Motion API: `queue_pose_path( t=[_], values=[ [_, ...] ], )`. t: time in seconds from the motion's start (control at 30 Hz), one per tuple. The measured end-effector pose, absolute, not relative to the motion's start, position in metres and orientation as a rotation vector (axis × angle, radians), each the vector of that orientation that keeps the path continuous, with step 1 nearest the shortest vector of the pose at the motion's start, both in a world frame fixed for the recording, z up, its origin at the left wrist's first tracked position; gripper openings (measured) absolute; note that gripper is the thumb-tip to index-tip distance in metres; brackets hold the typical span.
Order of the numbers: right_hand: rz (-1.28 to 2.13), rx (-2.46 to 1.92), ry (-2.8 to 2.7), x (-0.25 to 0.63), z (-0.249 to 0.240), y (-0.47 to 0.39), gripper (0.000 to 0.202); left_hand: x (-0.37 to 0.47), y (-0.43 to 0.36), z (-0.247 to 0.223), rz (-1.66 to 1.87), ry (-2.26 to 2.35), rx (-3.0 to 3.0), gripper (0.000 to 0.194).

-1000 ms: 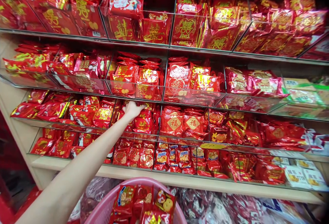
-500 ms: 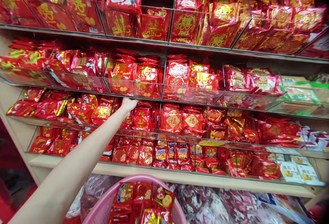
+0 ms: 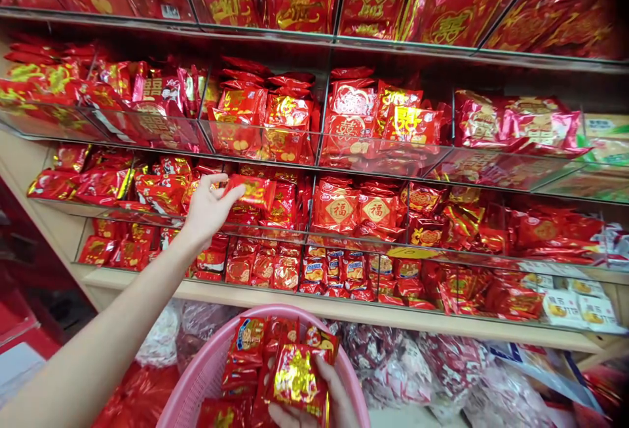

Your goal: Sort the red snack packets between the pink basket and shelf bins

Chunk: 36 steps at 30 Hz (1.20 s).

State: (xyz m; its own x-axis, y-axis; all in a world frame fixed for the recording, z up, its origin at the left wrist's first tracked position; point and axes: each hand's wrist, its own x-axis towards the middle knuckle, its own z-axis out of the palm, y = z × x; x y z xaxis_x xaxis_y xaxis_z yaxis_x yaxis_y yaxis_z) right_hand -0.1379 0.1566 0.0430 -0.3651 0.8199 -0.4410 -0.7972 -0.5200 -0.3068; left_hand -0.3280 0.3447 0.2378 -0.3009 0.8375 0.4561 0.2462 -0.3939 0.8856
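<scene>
My left hand [image 3: 209, 208] is in front of the third shelf row, its thumb and fingers closed on a red packet [image 3: 251, 192] with gold print. Over the pink basket [image 3: 171, 394] at the bottom, my right hand [image 3: 334, 392] grips a shiny red and gold packet [image 3: 296, 375], thumb on its right edge and fingers beneath. Several other red packets [image 3: 242, 348] lie inside the basket, partly covered by the held one.
Clear dividers and front panels split the shelves [image 3: 275, 300] of red packets. White packets [image 3: 580, 307] sit at lower right. Plastic-wrapped bags [image 3: 407, 369] lie below the bottom shelf, and a red bag [image 3: 142, 395] is left of the basket.
My left hand has drawn back from the shelf, now with a red packet in view. My right hand and its packet have risen into view. The view has tilted down.
</scene>
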Motion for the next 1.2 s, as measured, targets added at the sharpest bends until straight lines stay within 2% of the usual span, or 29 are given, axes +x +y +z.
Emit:
queue_pose_path(
  t=[0.1,0.23,0.4,0.57,0.77,0.97,1.03,1.2],
  values=[
    [2.016,-0.656,-0.032,-0.141,0.05,0.163,0.059,-0.327,0.285,0.194,1.713,1.382,1.487,0.054],
    [1.991,-0.654,-0.03,-0.145,0.055,0.165,0.054,-0.307,0.209,0.124,1.33,1.31,1.375,0.052],
    [1.974,-0.556,-0.055,-0.149,0.049,0.162,0.06,-0.283,0.167,0.071,1.18,1.282,1.34,0.056],
    [1.945,-0.475,-0.077,-0.151,0.047,0.16,0.063,-0.278,0.164,0.062,1.128,1.271,1.357,0.057],
    [1.985,-0.54,-0.077,-0.151,0.045,0.156,0.051,-0.286,0.165,0.052,0.933,1.61,1.705,0.058],
    [1.99,-0.567,-0.047,-0.15,0.043,0.154,0.05,-0.306,0.169,0.072,0.775,1.692,1.957,0.053],
    [2.026,-0.57,-0.076,-0.152,0.043,0.154,0.056,-0.312,0.173,0.083,0.727,1.665,2.055,0.064],
    [2.067,-0.565,-0.263,-0.159,0.041,0.153,0.057,-0.305,0.175,0.097,0.314,1.227,2.29,0.13]
  ],
)
